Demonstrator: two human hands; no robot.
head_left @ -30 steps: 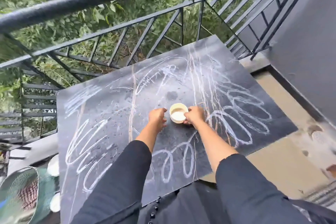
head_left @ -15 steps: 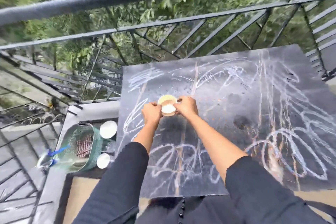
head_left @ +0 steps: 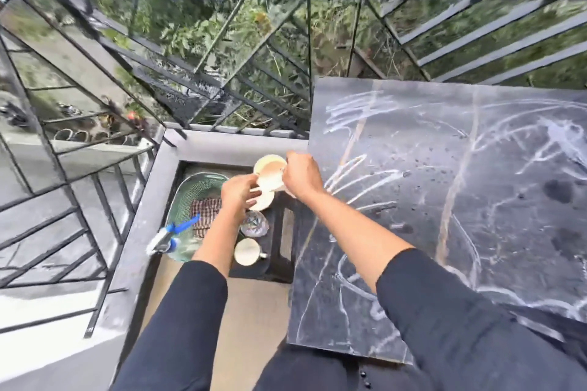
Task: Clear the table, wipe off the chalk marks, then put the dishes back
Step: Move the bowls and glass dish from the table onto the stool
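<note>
A cream cup (head_left: 269,173) is held between both hands, past the left edge of the dark table (head_left: 444,200) that is covered in white chalk scribbles. My right hand (head_left: 301,176) grips its right side and my left hand (head_left: 238,192) its left side. The cup hangs over a low black stool (head_left: 282,251). On the stool are a white dish (head_left: 265,201) partly hidden under my left hand, a clear glass bowl (head_left: 254,224) and a white mug (head_left: 247,251).
A green mesh basket (head_left: 190,200) on the floor left of the stool holds a checked cloth (head_left: 205,213) and a spray bottle (head_left: 168,236) with a blue trigger. A black metal railing (head_left: 222,73) encloses the balcony corner. Tan floor lies between my legs and the stool.
Both hands carried the cup leftwards from the middle of the table to beyond its left edge, over the stool. My view swung left with it.
</note>
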